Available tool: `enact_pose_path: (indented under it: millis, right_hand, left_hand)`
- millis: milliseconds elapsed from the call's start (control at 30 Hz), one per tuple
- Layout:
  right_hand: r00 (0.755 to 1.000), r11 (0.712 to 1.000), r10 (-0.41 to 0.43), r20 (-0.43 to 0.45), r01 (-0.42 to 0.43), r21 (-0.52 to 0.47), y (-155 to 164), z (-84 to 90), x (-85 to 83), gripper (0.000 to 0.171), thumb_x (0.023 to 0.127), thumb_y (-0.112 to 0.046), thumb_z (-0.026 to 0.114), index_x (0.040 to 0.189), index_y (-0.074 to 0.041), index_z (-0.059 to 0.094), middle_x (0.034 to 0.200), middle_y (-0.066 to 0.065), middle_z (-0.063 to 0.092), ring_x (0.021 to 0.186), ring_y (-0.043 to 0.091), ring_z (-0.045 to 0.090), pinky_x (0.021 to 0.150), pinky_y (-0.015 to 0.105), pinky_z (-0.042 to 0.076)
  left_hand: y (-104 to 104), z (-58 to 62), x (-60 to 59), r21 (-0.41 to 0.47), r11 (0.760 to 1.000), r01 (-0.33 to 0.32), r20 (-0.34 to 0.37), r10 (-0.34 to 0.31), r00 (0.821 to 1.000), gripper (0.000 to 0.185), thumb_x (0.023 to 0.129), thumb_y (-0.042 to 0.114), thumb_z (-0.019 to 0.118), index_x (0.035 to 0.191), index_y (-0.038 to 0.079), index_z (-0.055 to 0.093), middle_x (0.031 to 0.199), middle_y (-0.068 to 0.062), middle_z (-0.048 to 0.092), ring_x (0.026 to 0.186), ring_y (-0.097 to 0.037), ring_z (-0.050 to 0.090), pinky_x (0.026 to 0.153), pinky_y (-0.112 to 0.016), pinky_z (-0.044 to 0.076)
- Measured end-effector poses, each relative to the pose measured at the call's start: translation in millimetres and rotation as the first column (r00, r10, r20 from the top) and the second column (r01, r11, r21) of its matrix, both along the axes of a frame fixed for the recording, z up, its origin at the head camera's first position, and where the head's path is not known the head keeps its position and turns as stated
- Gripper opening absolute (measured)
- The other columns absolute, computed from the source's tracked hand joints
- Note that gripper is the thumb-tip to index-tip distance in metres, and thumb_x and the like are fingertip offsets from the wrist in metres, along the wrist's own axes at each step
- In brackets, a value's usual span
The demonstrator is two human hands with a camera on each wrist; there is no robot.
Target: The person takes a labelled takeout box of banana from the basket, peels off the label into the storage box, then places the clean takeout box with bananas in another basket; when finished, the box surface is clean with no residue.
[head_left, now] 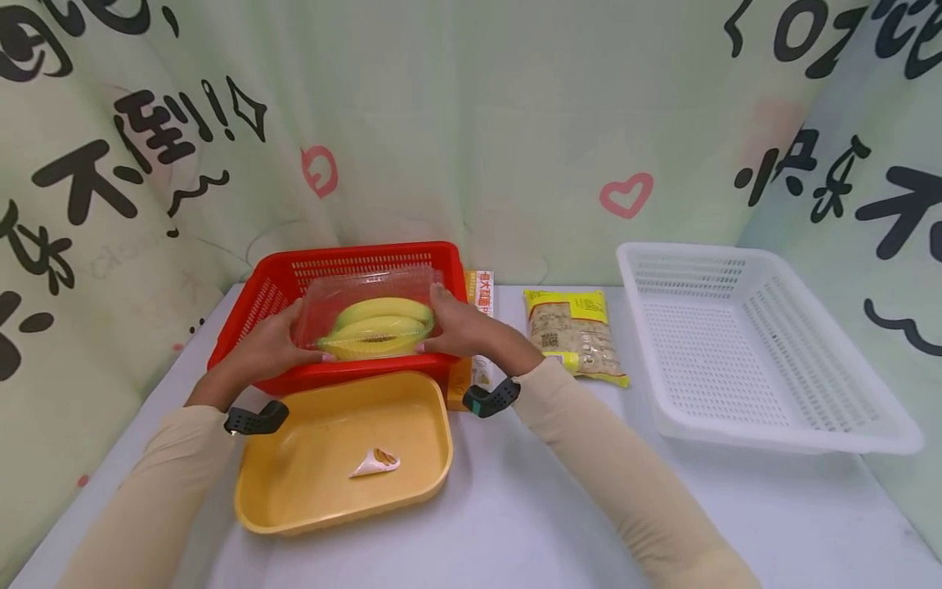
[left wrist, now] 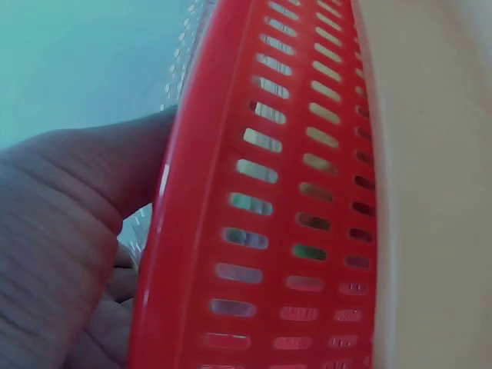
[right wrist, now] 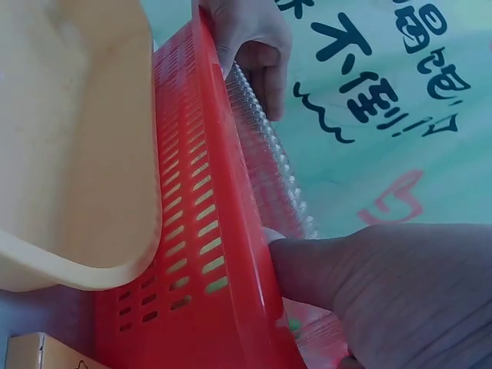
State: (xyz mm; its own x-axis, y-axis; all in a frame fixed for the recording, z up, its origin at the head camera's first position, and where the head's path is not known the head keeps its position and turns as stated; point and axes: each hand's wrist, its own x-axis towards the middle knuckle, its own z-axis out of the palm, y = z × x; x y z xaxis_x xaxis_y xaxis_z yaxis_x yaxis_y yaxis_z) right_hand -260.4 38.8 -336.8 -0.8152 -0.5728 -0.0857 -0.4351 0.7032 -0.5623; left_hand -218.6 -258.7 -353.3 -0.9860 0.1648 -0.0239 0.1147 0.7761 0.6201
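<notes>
A clear plastic box (head_left: pixel 361 285) of yellow bananas (head_left: pixel 383 327) sits tilted at the mouth of a red perforated basket (head_left: pixel 346 375). The left hand (head_left: pixel 275 343) grips the box's left end, its thumb toward the front. At the other end, the right hand (head_left: pixel 467 327) holds the box between thumb and fingers. The left wrist view shows the left hand (left wrist: pixel 61 223) behind the basket rim (left wrist: pixel 184 215), its fingertips hidden. Both the right hand (right wrist: pixel 415 284) and the box's ridged edge (right wrist: pixel 269 146) appear beyond the rim in the right wrist view.
A yellow tray (head_left: pixel 309 466) with a small printed triangular packet (head_left: pixel 377 463) stands before the basket. Right of the basket are an orange-and-white carton (head_left: pixel 482 290) and a yellow-topped bag (head_left: pixel 577 335). A white perforated basket (head_left: pixel 773 433) stands farther right. Printed curtains (head_left: pixel 530 123) hang behind.
</notes>
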Motion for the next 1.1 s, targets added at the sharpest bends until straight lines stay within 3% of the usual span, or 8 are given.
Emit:
enact_pose_path:
  millis: [67,233,467,633,733,867,1000,1100]
  right_hand:
    - [1.000,1.000,0.002,0.014,-0.002,-0.018,2.8,0.8,-0.9,0.105,0.084,-0.028,0.077,0.156,-0.003,0.004,0.161,0.012,0.014,0.142,0.027,0.024,0.105,0.043,0.039]
    - [0.995,0.990,-0.011,0.098,0.025,-0.140,11.9,2.2,-2.6,0.104,0.084,-0.025,0.078,0.157,-0.008,0.005,0.155,0.010,0.029,0.129,0.025,0.038,0.099,0.043,0.046]
    - [0.990,0.986,-0.038,0.132,0.059,-0.155,19.3,2.2,-2.5,0.102,0.086,-0.024,0.075,0.157,-0.010,0.004,0.160,0.008,0.020,0.137,0.025,0.030,0.103,0.044,0.042]
    - [0.990,0.974,-0.060,0.130,0.087,-0.210,30.1,0.6,-3.6,0.099,0.085,-0.025,0.077,0.157,-0.013,0.011,0.144,0.011,0.043,0.121,0.026,0.046,0.091,0.039,0.052]
    - [0.991,0.964,-0.070,0.113,0.096,-0.247,39.6,-0.4,-5.4,0.095,0.084,-0.023,0.078,0.156,-0.018,0.017,0.137,0.010,0.050,0.115,0.026,0.051,0.085,0.039,0.055]
    - [0.989,0.969,-0.126,0.081,0.140,-0.206,53.7,2.6,-7.1,0.096,0.085,-0.026,0.076,0.157,-0.018,0.013,0.149,0.008,0.041,0.129,0.026,0.045,0.091,0.044,0.052]
    - [0.974,0.967,-0.208,0.088,0.218,-0.133,68.1,9.4,-7.6,0.101,0.086,-0.031,0.074,0.158,-0.016,0.004,0.159,0.007,0.024,0.142,0.029,0.029,0.096,0.047,0.047]
    - [0.968,0.964,-0.238,0.080,0.245,-0.107,79.1,14.2,-8.7,0.100,0.087,-0.032,0.073,0.158,-0.016,0.003,0.160,0.009,0.020,0.143,0.030,0.024,0.100,0.049,0.044]
  left_hand:
    - [1.4,1.4,-1.5,-0.015,1.000,-0.007,0.020,0.007,1.000,0.108,0.074,0.042,0.084,0.153,0.007,0.021,0.123,-0.021,0.057,0.091,-0.030,0.060,0.076,-0.042,0.058]
    - [3.9,3.1,-5.4,-0.047,0.999,-0.017,0.040,0.018,0.999,0.119,0.073,0.050,0.082,0.156,0.004,0.010,0.126,-0.023,0.054,0.088,-0.028,0.060,0.074,-0.040,0.058]
    - [8.7,2.4,-6.1,-0.039,0.999,-0.009,0.013,0.010,1.000,0.120,0.074,0.047,0.082,0.157,0.008,0.004,0.134,-0.024,0.049,0.097,-0.032,0.057,0.078,-0.044,0.057]
    - [16.0,4.7,-9.8,-0.026,0.999,0.032,-0.030,-0.032,0.999,0.111,0.075,0.041,0.083,0.157,0.014,0.012,0.138,-0.022,0.046,0.106,-0.035,0.053,0.082,-0.049,0.055]
    - [21.6,7.3,-12.4,-0.031,0.999,0.041,-0.024,-0.042,0.999,0.113,0.076,0.042,0.082,0.157,0.012,0.009,0.148,-0.023,0.036,0.120,-0.040,0.044,0.089,-0.055,0.050]
    - [29.5,10.1,-16.8,-0.045,0.998,0.034,0.009,-0.034,0.999,0.121,0.076,0.046,0.081,0.156,0.009,-0.002,0.157,-0.024,0.018,0.133,-0.045,0.029,0.097,-0.060,0.042]
    - [38.2,11.9,-22.2,-0.029,0.998,0.054,0.004,-0.054,0.999,0.121,0.074,0.048,0.081,0.157,0.008,0.002,0.157,-0.023,0.016,0.136,-0.044,0.026,0.098,-0.060,0.041]
    - [44.9,13.4,-25.8,-0.012,0.997,0.071,-0.009,-0.072,0.997,0.120,0.073,0.047,0.082,0.157,0.010,0.004,0.157,-0.021,0.019,0.137,-0.042,0.026,0.098,-0.059,0.041]
